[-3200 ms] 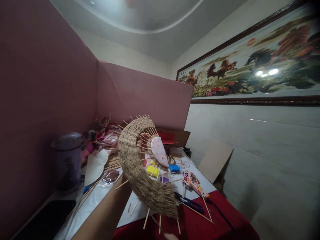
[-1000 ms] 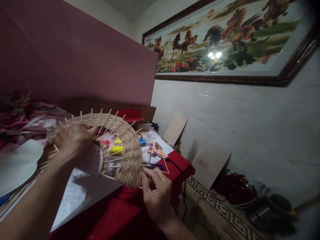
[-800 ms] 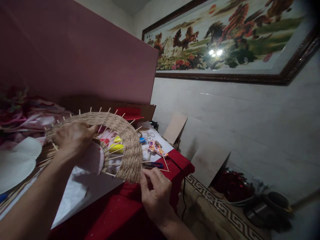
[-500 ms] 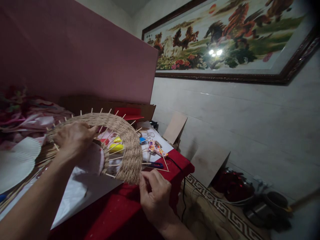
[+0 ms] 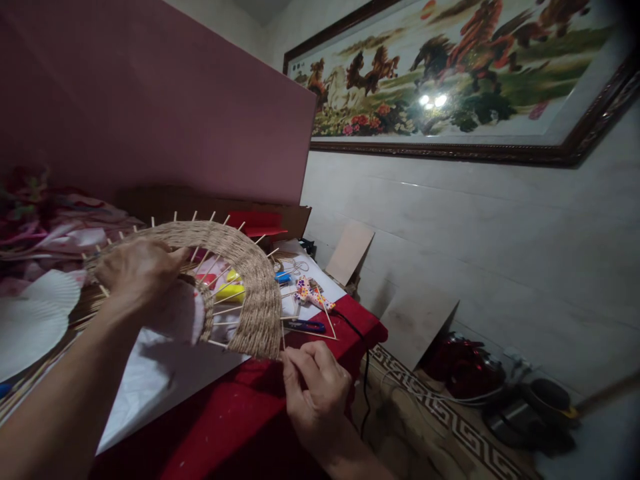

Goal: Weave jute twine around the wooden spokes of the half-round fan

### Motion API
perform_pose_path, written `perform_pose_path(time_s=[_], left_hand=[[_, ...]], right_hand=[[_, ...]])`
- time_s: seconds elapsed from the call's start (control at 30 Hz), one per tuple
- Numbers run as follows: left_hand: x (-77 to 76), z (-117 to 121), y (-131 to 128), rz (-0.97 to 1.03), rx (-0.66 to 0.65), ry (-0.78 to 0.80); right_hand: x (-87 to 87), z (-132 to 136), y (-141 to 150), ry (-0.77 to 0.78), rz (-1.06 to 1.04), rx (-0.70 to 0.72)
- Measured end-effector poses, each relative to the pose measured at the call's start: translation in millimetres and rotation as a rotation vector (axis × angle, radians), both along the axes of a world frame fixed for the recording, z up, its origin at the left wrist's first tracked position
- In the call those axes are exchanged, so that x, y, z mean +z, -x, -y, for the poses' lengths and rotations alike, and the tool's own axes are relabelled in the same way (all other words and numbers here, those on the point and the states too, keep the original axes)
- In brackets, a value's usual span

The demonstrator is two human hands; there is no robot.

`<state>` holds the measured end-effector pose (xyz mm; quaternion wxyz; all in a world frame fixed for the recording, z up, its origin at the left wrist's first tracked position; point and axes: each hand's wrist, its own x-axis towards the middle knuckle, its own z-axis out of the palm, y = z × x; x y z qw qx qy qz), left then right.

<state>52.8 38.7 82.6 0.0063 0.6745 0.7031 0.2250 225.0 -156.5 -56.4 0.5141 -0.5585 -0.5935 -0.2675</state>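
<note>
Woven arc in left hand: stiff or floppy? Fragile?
Probably stiff: thin sticks brace the woven arc, which extends past the left hand without obvious sagging. Likely light: slim sticks, thin cord. Protruding stick ends might snap.

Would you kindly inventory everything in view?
Woven frame: one, tan, centre left
Strand: one, pale, frame's lower right
Packets: several, yellow and blue, beyond frame
Floral tool: one, multicoloured, right of packets
Slim tool: one, blue, below that
Fluted sheets: count unclear, white, left
Fabric: one heap, mostly pink, far left
Red sheet: one, red, behind frame
Cardboard: one, brown, back
Tablecloth: one, red, bottom
White sheet: one, white, on tablecloth
Partition: one, pink, upper left
Horse picture: one, multicoloured, right wall
Boards: two, beige, against wall
Shiny objects: uncounted, red, floor
Vessel: one, dark, floor right
Left hand: one, gripping frame
Right hand: one, pinching strand
</note>
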Motion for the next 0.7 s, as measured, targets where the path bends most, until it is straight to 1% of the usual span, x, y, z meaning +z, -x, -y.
perform_pose_path(time_s=[0.17,0.3,0.47,0.6,0.7], left_hand=[[0.0,-2.2,1.4,0.008,0.005,-0.016],[-0.1,-2.2,0.5,0.023,0.033,-0.026],[-4.0,-6.7,1.1,0.015,0.055,-0.031],[-8.2,-12.1,3.9,-0.007,0.062,-0.06],[-8.1,-13.3,6.3,-0.026,0.024,-0.024]], right_hand=[[-0.8,3.5,0.2,0.0,0.005,0.018],[-1.5,5.0,0.6,-0.015,0.049,0.002],[-1.9,6.4,1.5,-0.034,0.091,-0.008],[-6.3,5.7,3.4,-0.056,0.075,0.021],[-9.8,4.8,5.3,-0.035,-0.004,0.057]])
